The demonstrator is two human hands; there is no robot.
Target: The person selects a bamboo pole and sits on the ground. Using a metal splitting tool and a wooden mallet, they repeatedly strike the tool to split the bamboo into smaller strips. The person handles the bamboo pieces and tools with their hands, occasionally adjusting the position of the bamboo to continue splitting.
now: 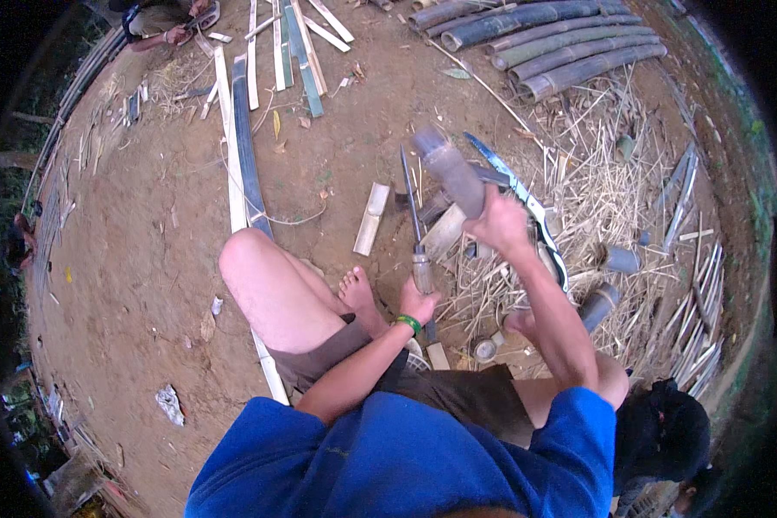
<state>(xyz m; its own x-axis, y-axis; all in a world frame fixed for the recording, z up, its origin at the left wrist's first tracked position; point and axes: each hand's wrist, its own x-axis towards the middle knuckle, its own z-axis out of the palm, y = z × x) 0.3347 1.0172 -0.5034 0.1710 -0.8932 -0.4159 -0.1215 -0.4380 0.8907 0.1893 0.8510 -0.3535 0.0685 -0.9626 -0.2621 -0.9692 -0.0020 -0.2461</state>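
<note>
A person in a blue shirt and dark shorts sits barefoot on a bare dirt ground, seen from above. The left hand, with a green band at the wrist, is closed around the handle of a long dark metal chisel-like tool, holding it roughly upright with its point up and away from the body. The right hand is raised and clenched around a short thick grey bamboo club, blurred, its heavy end tilted above and just right of the tool. Just beside the tool's far end lie a pale split bamboo block and a second pale bamboo piece, partly behind the club; which one the tool bears on cannot be told. As a judgement, the work looks partway along: cut short bamboo tube sections and a spread of dry straw-coloured shavings lie to the right, pointing to pieces already worked, while whole green-grey bamboo poles stacked at the far right edge of the ground and long split bamboo slats at the far left appear untouched stock. A curved knife with a pale blade rests on the shavings, near the right hand. Another person's feet show at the far left corner.
</note>
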